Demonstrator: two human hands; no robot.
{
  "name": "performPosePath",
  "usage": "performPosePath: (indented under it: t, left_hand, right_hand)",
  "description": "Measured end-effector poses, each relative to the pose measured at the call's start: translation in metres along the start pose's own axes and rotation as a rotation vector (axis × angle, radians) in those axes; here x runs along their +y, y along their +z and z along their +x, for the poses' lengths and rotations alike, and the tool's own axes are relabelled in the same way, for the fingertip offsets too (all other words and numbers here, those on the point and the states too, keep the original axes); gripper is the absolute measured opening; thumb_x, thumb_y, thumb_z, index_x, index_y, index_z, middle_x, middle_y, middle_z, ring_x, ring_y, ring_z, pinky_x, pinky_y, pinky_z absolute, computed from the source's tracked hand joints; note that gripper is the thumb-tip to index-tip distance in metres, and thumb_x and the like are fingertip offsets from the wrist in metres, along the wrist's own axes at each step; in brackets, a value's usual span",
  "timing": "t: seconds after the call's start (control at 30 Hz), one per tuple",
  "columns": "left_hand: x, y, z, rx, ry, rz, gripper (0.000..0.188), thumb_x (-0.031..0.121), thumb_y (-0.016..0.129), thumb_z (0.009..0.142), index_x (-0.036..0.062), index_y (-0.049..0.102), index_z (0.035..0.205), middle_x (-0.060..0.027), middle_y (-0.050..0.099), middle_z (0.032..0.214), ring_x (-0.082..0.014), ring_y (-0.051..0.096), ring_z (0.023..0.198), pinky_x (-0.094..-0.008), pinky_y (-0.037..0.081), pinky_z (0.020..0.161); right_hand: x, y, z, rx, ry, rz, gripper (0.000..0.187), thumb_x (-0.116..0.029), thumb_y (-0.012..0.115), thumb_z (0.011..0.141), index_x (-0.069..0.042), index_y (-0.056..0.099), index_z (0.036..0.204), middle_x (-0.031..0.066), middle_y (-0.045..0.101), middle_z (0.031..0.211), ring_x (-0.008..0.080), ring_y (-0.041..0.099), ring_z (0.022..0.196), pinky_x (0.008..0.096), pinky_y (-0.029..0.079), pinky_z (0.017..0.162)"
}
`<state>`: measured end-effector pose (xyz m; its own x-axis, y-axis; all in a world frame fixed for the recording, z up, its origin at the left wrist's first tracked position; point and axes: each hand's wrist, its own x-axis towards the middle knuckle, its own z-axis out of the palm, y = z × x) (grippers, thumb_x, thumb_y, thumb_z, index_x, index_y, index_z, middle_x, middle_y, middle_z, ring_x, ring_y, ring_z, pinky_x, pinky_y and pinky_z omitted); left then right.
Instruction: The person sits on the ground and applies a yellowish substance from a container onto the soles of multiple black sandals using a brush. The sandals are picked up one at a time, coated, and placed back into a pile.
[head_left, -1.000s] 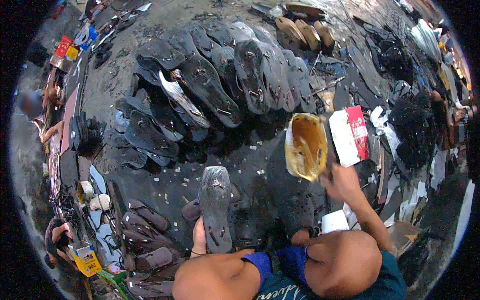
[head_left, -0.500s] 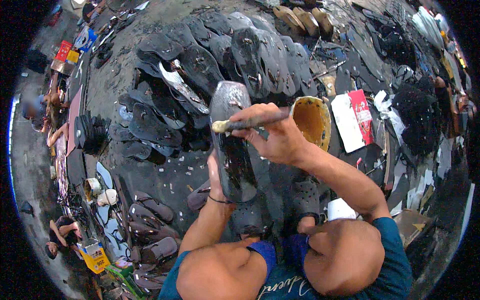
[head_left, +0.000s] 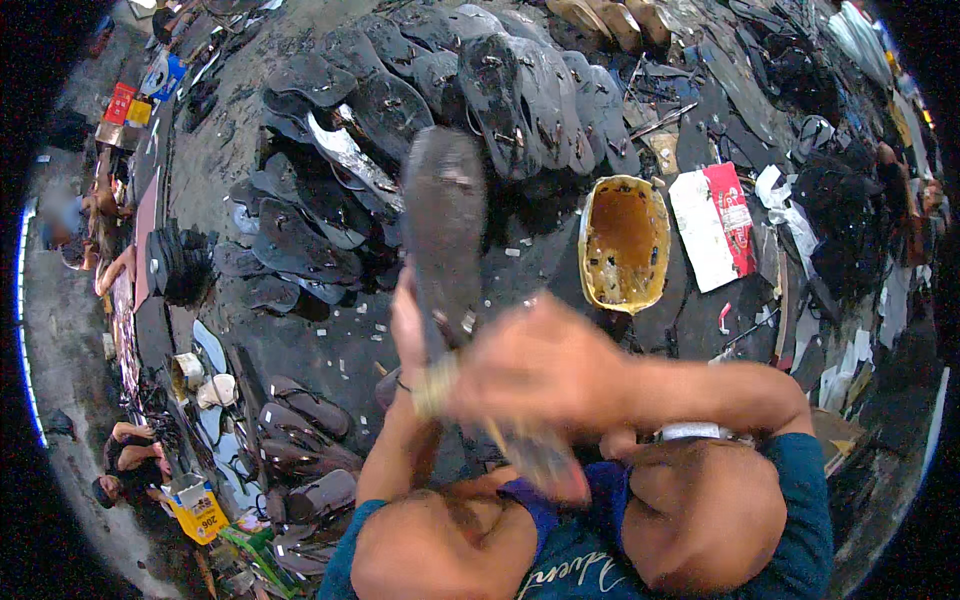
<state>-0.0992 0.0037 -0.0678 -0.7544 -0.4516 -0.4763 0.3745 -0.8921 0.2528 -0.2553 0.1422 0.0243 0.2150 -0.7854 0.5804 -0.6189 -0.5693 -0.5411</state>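
My left hand (head_left: pixel 406 325) is closed on the side of a long dark shoe sole (head_left: pixel 443 215), held up with its toe pointing away from me. My right hand (head_left: pixel 545 360) is smeared by motion but curls round a brush (head_left: pixel 437 388) with a pale yellowish tip. That tip is over the near end of the sole, close to my left wrist, and the dark handle sticks out towards my lap. To the right of the sole stands a cut-open yellow tub (head_left: pixel 592 277), its inside coated in amber-brown glue-like stuff.
Rows of dark sandal soles (head_left: pixel 500 100) lie on the ground ahead, with more sandals (head_left: pixel 305 410) to the left. A red and white carton piece (head_left: pixel 705 228) is right of the tub. Black scraps (head_left: pixel 850 220) pile up at far right. Another person (head_left: pixel 135 455) sits at far left.
My right hand with the brush has swung down towards me, from the sole's upper part to its near end. The sole has turned and shifted slightly left. The tub is now fully uncovered.
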Motion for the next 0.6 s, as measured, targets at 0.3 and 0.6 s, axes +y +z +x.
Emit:
performPosePath:
  t: [0.3,0.6]
  left_hand:
    - [-0.008,0.040,-0.007,0.128,0.178,0.311,0.041,0.036,0.043,0.107,0.0066,0.059,0.131,-0.0055,0.070,0.109,-0.0156,0.068,0.088,-0.0319,0.057,0.078]
    - [0.053,0.059,0.040,-0.075,0.331,0.149,0.043,0.028,0.037,0.102,-0.0016,0.062,0.121,-0.0172,0.072,0.106,-0.0300,0.072,0.091,-0.0447,0.059,0.084]
  right_hand:
    - [-0.019,0.006,-0.016,-0.074,-0.169,0.119,0.039,-0.025,0.064,0.081,-0.013,0.064,0.118,0.0027,0.063,0.101,0.0220,0.063,0.093,0.0388,0.050,0.078]
    - [0.006,0.007,-0.035,-0.139,0.156,0.176,0.043,-0.027,0.066,0.083,-0.025,0.065,0.126,-0.0018,0.064,0.097,0.0160,0.061,0.096,0.0369,0.039,0.086]
